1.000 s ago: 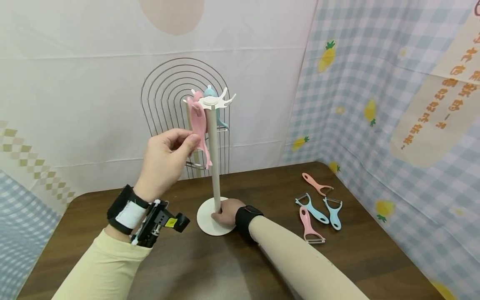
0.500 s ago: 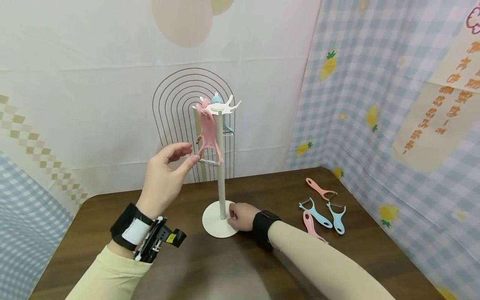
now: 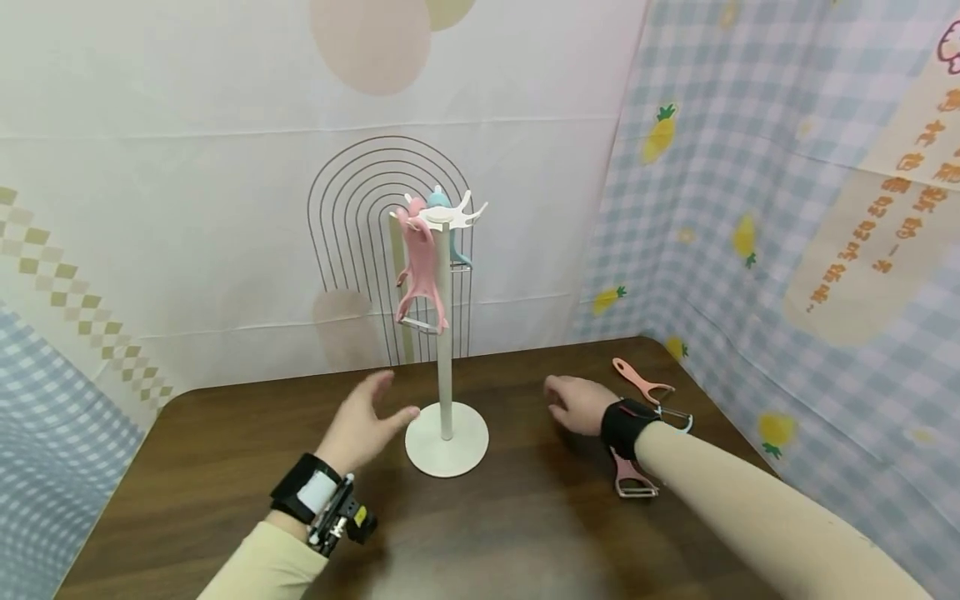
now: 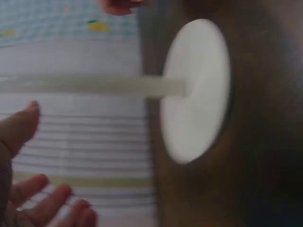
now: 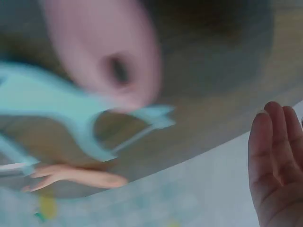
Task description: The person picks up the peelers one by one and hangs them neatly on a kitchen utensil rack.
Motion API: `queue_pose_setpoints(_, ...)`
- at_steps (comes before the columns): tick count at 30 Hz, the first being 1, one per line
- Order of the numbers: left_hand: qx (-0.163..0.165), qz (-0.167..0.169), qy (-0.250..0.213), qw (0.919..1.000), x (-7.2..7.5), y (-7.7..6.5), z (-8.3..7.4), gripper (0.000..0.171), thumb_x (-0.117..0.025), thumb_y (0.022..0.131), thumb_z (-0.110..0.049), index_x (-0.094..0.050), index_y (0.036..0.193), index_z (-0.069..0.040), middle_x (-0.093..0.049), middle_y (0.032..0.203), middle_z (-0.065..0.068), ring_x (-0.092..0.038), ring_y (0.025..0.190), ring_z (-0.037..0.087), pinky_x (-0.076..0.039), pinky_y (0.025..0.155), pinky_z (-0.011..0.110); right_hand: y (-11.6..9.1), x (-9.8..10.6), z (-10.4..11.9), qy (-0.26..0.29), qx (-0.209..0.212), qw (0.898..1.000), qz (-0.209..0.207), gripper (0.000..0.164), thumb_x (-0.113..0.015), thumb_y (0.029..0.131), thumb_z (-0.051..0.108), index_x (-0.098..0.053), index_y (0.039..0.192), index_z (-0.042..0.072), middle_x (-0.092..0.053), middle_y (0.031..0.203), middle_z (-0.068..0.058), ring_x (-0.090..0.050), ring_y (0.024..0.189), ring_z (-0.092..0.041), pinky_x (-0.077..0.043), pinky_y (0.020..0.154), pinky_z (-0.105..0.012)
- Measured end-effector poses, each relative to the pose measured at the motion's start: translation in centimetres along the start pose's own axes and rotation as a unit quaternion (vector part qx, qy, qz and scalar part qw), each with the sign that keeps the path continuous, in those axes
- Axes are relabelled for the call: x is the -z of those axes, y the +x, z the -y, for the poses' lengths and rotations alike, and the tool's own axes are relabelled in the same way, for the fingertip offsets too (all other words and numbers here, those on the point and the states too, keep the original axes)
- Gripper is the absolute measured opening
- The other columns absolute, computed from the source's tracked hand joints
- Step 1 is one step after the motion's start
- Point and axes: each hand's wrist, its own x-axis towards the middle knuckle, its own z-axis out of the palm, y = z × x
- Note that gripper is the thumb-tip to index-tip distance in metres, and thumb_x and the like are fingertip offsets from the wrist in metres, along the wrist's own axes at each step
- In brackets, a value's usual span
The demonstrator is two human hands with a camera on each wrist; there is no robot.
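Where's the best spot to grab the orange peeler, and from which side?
The orange peeler is probably best pinched by its handle, from above and your left: it lies flat, that slim handle pointing away left, blade end right.

The right arm [image 3: 735,492] partly hides the lying pink peeler [image 3: 625,468], the stand [image 3: 446,358] partly hides 1 hanging blue peeler [image 3: 437,200], the left wrist view blurs the stand and cuts off its top, and the right wrist view cuts off the right hand [image 5: 278,168].
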Motion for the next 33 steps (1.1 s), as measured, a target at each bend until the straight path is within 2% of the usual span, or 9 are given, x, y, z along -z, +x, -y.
queue_pose_setpoints(3,0.026,0.027,-0.009,0.9993,-2.6,-0.3,0.7,0.077,-0.074,0.086,-0.036,-0.038,0.143,0.001,-0.050,0.135,0.025,-0.050,0.121,0.040,-0.042,0.096,0.052,-1.0,0.8,-1.9,-0.018,-0.029,0.999,0.011,0.022,-0.065,0.091,0.015,-0.058,0.110,0.008,-0.055,0.088,0.001,-0.054,0.073,-0.013,-0.046,0.064,-0.035)
queue_pose_setpoints(6,0.031,0.039,-0.018,0.9986,-4.9,-0.3,0.9,0.072,-0.074,0.086,-0.030,-0.040,0.141,0.003,-0.052,0.132,0.026,-0.053,0.118,0.041,-0.044,0.093,0.051,-1.6,1.3,-3.8,-0.053,-0.060,0.997,0.006,0.027,-0.066,0.091,0.018,-0.056,0.113,0.006,-0.058,0.093,-0.005,-0.057,0.075,-0.017,-0.047,0.063,-0.037)
queue_pose_setpoints(11,0.024,0.058,-0.021,0.9978,-7.2,0.0,0.5,0.070,-0.075,0.086,-0.027,-0.042,0.139,0.004,-0.054,0.129,0.027,-0.056,0.114,0.041,-0.046,0.090,0.051,-1.9,2.2,-6.2,-0.111,-0.131,0.985,-0.009,0.044,-0.068,0.090,0.019,-0.052,0.127,0.000,-0.060,0.111,-0.020,-0.061,0.093,-0.033,-0.050,0.072,-0.048)
queue_pose_setpoints(14,0.021,0.055,-0.023,0.9980,-7.8,0.3,0.4,0.067,-0.076,0.085,-0.024,-0.044,0.137,0.004,-0.055,0.126,0.029,-0.057,0.111,0.042,-0.047,0.087,0.051,-2.1,2.7,-7.1,-0.116,-0.163,0.980,-0.004,0.050,-0.067,0.089,0.016,-0.048,0.131,-0.003,-0.057,0.117,-0.026,-0.060,0.097,-0.039,-0.049,0.077,-0.052)
queue_pose_setpoints(18,0.014,0.050,-0.040,0.9979,-8.4,0.8,0.2,0.053,-0.074,0.086,-0.020,-0.053,0.129,0.003,-0.059,0.120,0.024,-0.060,0.107,0.040,-0.049,0.085,0.049,-2.3,3.0,-8.2,-0.098,-0.200,0.975,0.004,0.047,-0.066,0.090,0.014,-0.047,0.129,-0.005,-0.057,0.112,-0.026,-0.059,0.095,-0.040,-0.048,0.076,-0.052)
queue_pose_setpoints(22,0.010,0.053,-0.034,0.9980,-8.9,1.3,0.6,0.031,-0.071,0.089,-0.014,-0.063,0.113,0.003,-0.066,0.099,0.013,-0.064,0.091,0.028,-0.051,0.078,0.043,-2.6,2.8,-9.3,-0.078,-0.235,0.968,0.031,0.042,-0.062,0.091,0.013,-0.047,0.125,-0.007,-0.059,0.105,-0.024,-0.060,0.092,-0.040,-0.048,0.075,-0.052)
queue_pose_setpoints(26,0.013,0.054,-0.009,0.9984,-9.1,2.0,1.3,0.014,-0.070,0.088,-0.012,-0.068,0.098,-0.002,-0.064,0.081,0.004,-0.060,0.076,0.018,-0.049,0.070,0.037,-3.0,2.5,-10.6,-0.064,-0.264,0.959,0.077,0.044,-0.058,0.093,0.013,-0.046,0.127,-0.011,-0.060,0.105,-0.026,-0.060,0.091,-0.040,-0.049,0.074,-0.051)
queue_pose_setpoints(29,0.013,0.076,-0.010,0.9969,-9.2,2.6,1.4,0.006,-0.071,0.086,-0.008,-0.069,0.090,-0.005,-0.062,0.074,0.002,-0.057,0.070,0.016,-0.047,0.067,0.035,-3.2,2.3,-11.5,-0.061,-0.273,0.955,0.096,0.041,-0.058,0.092,0.012,-0.051,0.124,-0.012,-0.061,0.103,-0.026,-0.061,0.087,-0.037,-0.049,0.073,-0.050)
queue_pose_setpoints(33,0.012,0.133,-0.001,0.9911,-9.4,3.7,1.4,0.004,-0.071,0.084,-0.005,-0.067,0.083,-0.006,-0.060,0.071,0.000,-0.054,0.068,0.014,-0.046,0.066,0.031,-3.3,2.0,-12.3,-0.064,-0.269,0.955,0.104,0.028,-0.059,0.091,0.012,-0.061,0.110,-0.008,-0.064,0.092,-0.020,-0.059,0.075,-0.030,-0.048,0.066,-0.045)
